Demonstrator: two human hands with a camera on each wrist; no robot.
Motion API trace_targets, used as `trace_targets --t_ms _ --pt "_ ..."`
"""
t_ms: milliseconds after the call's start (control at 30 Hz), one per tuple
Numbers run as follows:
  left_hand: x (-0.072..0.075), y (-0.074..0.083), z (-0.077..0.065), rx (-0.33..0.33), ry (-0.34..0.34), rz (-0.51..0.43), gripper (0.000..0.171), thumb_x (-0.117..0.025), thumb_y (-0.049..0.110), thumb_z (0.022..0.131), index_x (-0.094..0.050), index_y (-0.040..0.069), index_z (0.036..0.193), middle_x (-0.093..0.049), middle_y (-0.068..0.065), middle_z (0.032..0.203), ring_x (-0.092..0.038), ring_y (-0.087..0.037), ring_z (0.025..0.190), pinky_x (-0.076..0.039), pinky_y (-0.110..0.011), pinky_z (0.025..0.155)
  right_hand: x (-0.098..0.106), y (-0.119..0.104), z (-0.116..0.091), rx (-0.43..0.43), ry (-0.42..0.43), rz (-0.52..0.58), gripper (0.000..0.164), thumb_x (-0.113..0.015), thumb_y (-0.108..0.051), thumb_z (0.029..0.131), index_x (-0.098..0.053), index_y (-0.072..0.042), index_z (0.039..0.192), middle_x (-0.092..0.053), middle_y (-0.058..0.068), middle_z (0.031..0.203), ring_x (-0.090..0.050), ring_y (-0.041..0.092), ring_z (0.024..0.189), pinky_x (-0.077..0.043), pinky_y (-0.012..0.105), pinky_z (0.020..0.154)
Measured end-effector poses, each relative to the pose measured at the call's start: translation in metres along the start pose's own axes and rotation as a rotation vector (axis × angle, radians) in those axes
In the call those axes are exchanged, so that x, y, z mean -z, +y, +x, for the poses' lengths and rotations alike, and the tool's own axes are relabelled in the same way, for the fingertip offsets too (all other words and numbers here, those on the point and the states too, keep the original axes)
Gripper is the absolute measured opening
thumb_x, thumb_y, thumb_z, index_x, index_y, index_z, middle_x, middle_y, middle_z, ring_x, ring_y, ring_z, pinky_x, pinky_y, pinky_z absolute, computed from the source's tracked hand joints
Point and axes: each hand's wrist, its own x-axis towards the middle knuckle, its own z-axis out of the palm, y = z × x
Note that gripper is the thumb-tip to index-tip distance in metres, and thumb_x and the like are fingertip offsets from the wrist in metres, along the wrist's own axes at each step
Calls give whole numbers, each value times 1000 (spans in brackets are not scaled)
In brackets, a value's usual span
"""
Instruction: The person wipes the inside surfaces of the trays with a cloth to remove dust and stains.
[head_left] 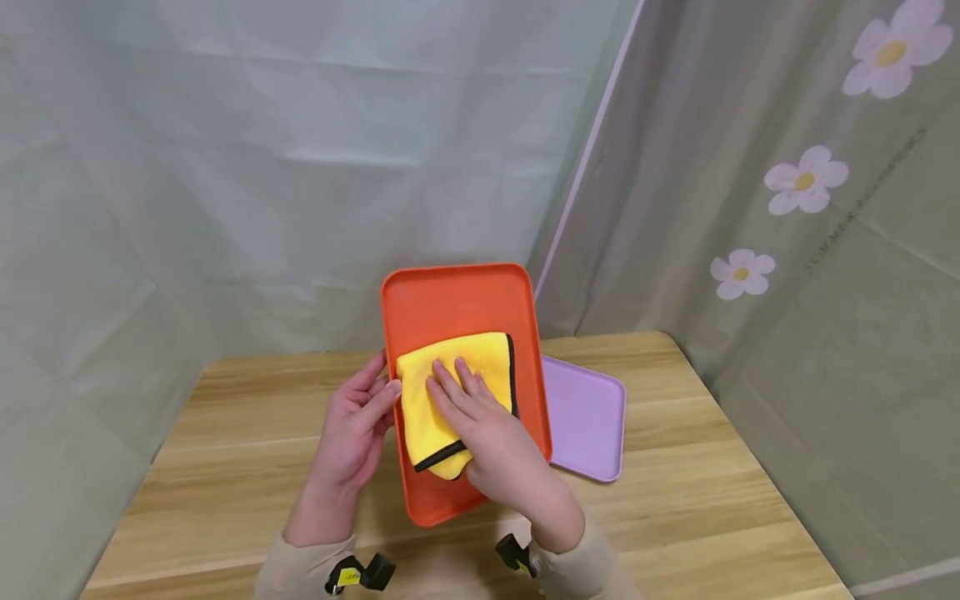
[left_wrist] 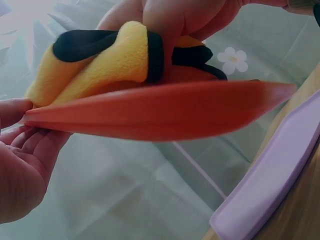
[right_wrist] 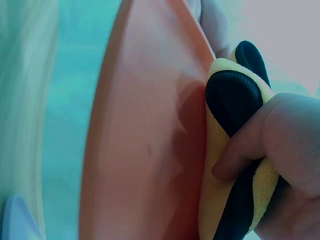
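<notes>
An orange-red rectangular tray (head_left: 457, 296) is held up over the table, tilted so its inner face shows in the head view. At its left rim my left hand (head_left: 356, 425) pinches the edge, thumb on the front and fingers behind. A folded yellow cloth (head_left: 480, 350) with black edging lies against the tray's inner face. My right hand (head_left: 491, 437) presses flat on this cloth, its fingers straight and slightly spread. In the right wrist view the thumb (right_wrist: 240, 155) rests against the cloth, between bent folds of the black edging.
A light purple tray (head_left: 588, 421) lies on the wooden table (head_left: 712, 500), to the right of the orange tray and partly behind it. Pale curtains (head_left: 337, 167) hang behind the table and on both sides, with white flowers (head_left: 806, 181) on the right.
</notes>
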Motion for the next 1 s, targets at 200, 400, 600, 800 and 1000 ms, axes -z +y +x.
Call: trace_targets --t_ms 200,400,600,800,1000 --pt "1 -1 -1 -19 6 -50 44 -51 -5 110 -60 8 151 -79 -3 116 -74 -11 89 -62 -23 73 -3 -9 3 37 -50 -34 112 -69 26 68 -31 -7 168 -9 2 179 1 24 164 -14 45 130" --pt "2 0 -1 -18 -9 -40 45 -51 -2 111 -53 3 156 -78 -5 120 -75 -11 90 -62 -24 74 -3 -10 2 33 -56 -50 113 -70 26 67 -31 -7 168 -8 2 179 2 24 164 -13 44 130" --pt "1 0 -1 -11 -2 -23 45 -52 -3 111 -53 2 156 -79 -4 118 -74 -11 88 -61 -23 72 -4 -8 1 28 -72 -40 114 -70 26 69 -28 -8 169 -5 1 179 4 23 164 -12 44 130" --pt "1 -1 -1 -3 -10 -11 46 -52 -3 110 -52 1 156 -79 -4 116 -72 -10 85 -61 -23 71 -3 -7 -2 25 -77 -14 116 -70 27 68 -26 -9 169 -2 -1 179 5 23 164 -12 45 130" --pt "1 0 -1 -1 -9 -1 48 -53 -2 111 -49 -1 158 -79 -4 116 -70 -9 82 -59 -22 69 -1 -7 -1 23 -82 -11 115 -71 26 69 -27 -9 169 -1 -1 179 5 23 164 -12 46 130"
